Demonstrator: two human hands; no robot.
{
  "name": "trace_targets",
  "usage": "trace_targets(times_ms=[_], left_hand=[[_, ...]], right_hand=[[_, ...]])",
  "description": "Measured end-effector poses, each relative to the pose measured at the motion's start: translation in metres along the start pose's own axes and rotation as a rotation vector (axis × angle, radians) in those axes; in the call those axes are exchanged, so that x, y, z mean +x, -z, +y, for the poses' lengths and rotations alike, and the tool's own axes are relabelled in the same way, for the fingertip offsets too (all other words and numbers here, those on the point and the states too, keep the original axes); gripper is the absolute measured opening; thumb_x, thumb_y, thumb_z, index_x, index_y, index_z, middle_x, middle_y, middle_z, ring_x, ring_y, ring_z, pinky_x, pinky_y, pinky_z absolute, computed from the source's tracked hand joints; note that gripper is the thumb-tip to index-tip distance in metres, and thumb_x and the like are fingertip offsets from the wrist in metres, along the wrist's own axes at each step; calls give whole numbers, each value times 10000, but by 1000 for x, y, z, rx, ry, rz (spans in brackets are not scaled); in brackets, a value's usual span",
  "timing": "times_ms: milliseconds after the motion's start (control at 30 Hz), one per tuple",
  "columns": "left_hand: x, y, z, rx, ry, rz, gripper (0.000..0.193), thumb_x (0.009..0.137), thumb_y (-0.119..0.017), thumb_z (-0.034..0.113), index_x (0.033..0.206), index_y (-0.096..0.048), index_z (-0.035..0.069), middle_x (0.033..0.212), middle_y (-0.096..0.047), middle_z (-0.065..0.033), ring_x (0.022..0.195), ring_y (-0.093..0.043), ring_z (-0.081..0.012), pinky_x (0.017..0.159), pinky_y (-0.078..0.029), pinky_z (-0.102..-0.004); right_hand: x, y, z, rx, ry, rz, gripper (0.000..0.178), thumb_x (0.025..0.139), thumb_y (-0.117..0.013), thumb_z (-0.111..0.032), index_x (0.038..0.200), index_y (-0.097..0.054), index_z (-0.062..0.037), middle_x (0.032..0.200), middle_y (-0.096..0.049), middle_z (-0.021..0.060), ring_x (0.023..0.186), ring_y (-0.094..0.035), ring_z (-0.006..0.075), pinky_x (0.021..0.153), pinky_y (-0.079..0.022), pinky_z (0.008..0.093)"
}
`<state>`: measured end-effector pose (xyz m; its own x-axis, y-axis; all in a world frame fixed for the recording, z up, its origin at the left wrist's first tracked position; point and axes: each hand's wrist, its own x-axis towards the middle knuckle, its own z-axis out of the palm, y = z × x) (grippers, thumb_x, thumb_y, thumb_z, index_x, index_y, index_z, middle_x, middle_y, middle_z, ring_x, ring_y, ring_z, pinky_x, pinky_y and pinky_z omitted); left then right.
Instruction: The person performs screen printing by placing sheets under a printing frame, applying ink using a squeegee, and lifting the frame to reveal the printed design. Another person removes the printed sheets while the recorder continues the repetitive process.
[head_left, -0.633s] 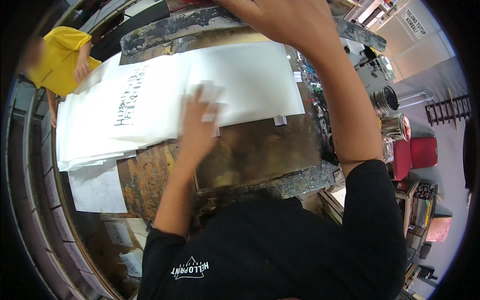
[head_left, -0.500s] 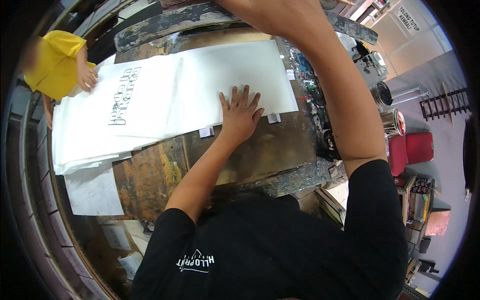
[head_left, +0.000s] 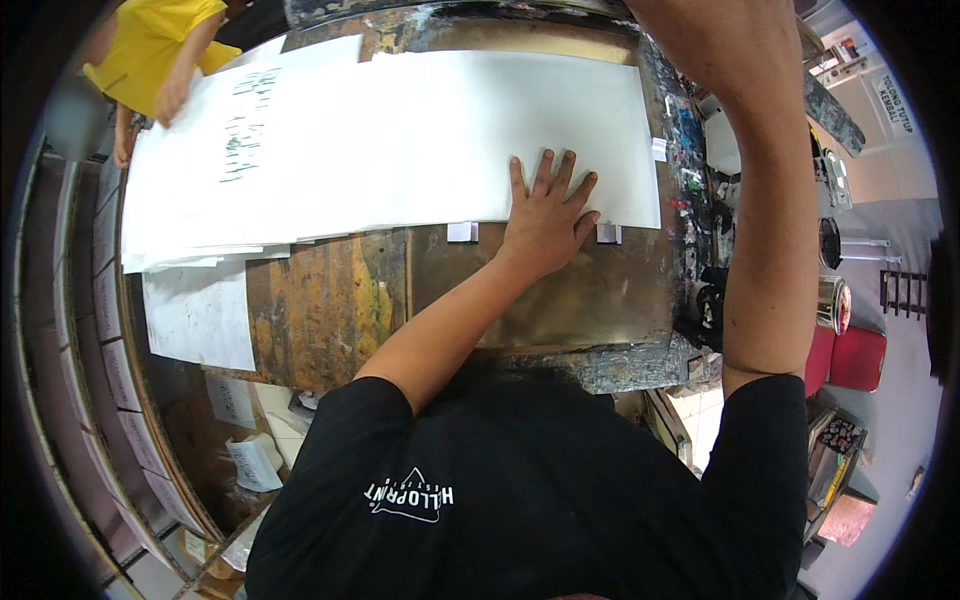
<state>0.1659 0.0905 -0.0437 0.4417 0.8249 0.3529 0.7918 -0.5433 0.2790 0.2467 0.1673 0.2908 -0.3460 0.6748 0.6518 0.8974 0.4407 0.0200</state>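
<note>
My left hand lies flat with fingers spread on the near part of a blank white sheet. My right arm reaches up past the sheet's right end. Only the back part of my right hand shows at the upper edge, and its fingers are out of view. Small pale tabs sit along the sheet's near edge, and another tab is at its right edge. To the left, a pile of white sheets carries dark outlined print, blurred now. A co-worker's hand is at its far left edge.
Under the sheets is a paint-stained wooden table with a brown board. A white sheet hangs at its left. Racks stand farther left. Cans and a red chair are to the right.
The view has shifted, so the table sits higher and farther right. My left hand remains flat on the sheet. The co-worker's hand is still by the pile, whose print has blurred.
</note>
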Motion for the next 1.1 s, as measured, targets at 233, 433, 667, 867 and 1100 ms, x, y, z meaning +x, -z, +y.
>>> trace_targets(times_ms=[233, 433, 667, 867, 1100], left_hand=[[3, 12, 5, 85, 31, -9, 667, 1089, -503, 568, 1613, -521, 155, 1719, -376, -198, 1605, -296, -441, 1242, -115, -791], [4, 165, -38, -1007, 727, 435, 745, 881, -925, 186, 1494, -560, -29, 1179, -715, -153, 953, -722, -216, 872, -630, -386], [-91, 177, -49, -680, 620, 185, 895, 711, -1033, 308, 1441, -647, -38, 1163, -785, -147, 1118, -736, -231, 1005, -575, -388], [-132, 109, -71, -150, 418, 166, 1201, 559, -1010, 577, 1515, -598, -23, 980, -769, -132, 876, -730, -338, 821, -562, -441], [-135, 111, -76, -128, 456, 108, 1255, 550, -985, 640, 1531, -585, -31, 849, -726, -107, 768, -682, -292, 733, -532, -417]], right_hand=[[-3, 11, 6, 91, -39, -42, 527, 1072, -525, -588, 920, -621, -93, 717, -610, 21, 596, -488, 127, 527, -440, 300], [-31, 10, 7, 108, 25, -23, 462, 1049, -581, -523, 1085, -675, -72, 809, -663, 80, 722, -577, 212, 669, -474, 373], [-189, -57, -2, 158, 143, -520, 360, 900, -786, -376, 1177, -727, -154, 1113, -707, 107, 1098, -657, 323, 925, -484, 493], [-253, -103, -24, 302, 57, -573, 491, 820, -846, -251, 1276, -695, -152, 1131, -665, 79, 1084, -634, 304, 892, -550, 482], [-150, -244, 48, 194, 60, -358, 360, 903, -799, -325, 1203, -694, -157, 1133, -667, 85, 1062, -663, 324, 824, -592, 492]])
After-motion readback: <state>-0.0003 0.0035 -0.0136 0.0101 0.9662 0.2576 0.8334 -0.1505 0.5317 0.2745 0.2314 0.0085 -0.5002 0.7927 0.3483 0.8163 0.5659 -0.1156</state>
